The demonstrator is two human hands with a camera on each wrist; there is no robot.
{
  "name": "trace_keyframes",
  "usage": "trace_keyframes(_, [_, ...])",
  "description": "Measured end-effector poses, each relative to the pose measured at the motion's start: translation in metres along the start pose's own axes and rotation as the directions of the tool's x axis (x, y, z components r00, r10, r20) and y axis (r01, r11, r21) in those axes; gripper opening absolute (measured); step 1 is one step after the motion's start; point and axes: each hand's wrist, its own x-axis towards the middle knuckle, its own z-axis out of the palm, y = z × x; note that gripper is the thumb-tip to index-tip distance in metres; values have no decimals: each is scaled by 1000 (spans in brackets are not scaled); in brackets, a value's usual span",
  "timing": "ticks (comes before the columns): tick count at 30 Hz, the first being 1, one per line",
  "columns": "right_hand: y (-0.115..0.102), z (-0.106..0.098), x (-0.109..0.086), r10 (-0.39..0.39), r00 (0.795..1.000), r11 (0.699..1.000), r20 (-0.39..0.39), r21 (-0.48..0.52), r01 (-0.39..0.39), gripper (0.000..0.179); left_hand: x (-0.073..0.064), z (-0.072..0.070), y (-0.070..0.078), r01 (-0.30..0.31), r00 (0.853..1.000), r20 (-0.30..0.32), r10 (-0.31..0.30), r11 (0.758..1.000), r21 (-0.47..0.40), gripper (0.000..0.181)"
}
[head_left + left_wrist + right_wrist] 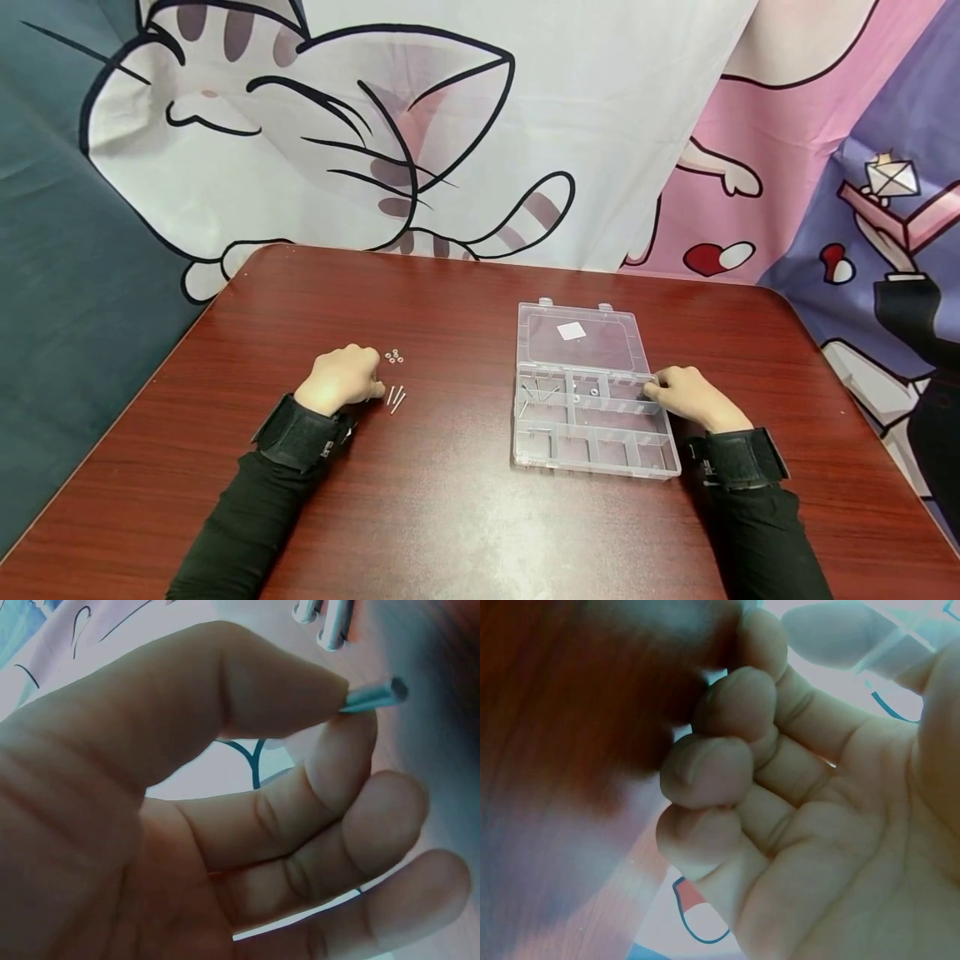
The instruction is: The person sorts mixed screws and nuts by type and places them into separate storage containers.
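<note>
My left hand point(341, 381) is low over the table at the left, thumb and index finger pinching a slim metal screw point(375, 696). Its end sticks out past the fingertips in the left wrist view. Right beside this hand lie several similar loose screws point(396, 400) and, a little farther back, a small group of nuts point(393, 357). My right hand point(693, 396) grips the right side wall of a clear plastic compartment box point(596, 432), thumb over the edge and fingers curled outside. The box lies open, holding a few screws point(540, 390) and nuts point(594, 392) in its far compartments.
The box's clear lid point(581, 342) is folded back flat on the far side, with a small white label point(571, 331) on it. Everything sits on a reddish-brown table point(450, 525). A printed cartoon cloth point(600, 108) hangs behind its far edge.
</note>
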Motion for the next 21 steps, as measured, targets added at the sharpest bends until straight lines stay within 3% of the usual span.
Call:
trace_keyframes(12, [-2, 1, 2, 13, 1000, 1000, 16, 22, -14, 21, -4, 0, 10, -44, 999, -18, 44, 999, -1, 30])
trace_keyframes(17, [-3, 1, 1, 14, 1000, 1000, 4, 23, -14, 21, -1, -6, 19, -75, 996, -50, 75, 997, 18, 10])
trace_keyframes(21, [-3, -2, -1, 22, 1000, 999, 1, 24, -22, 22, 4, -11, 29, -105, 992, -60, 107, 994, 42, 8])
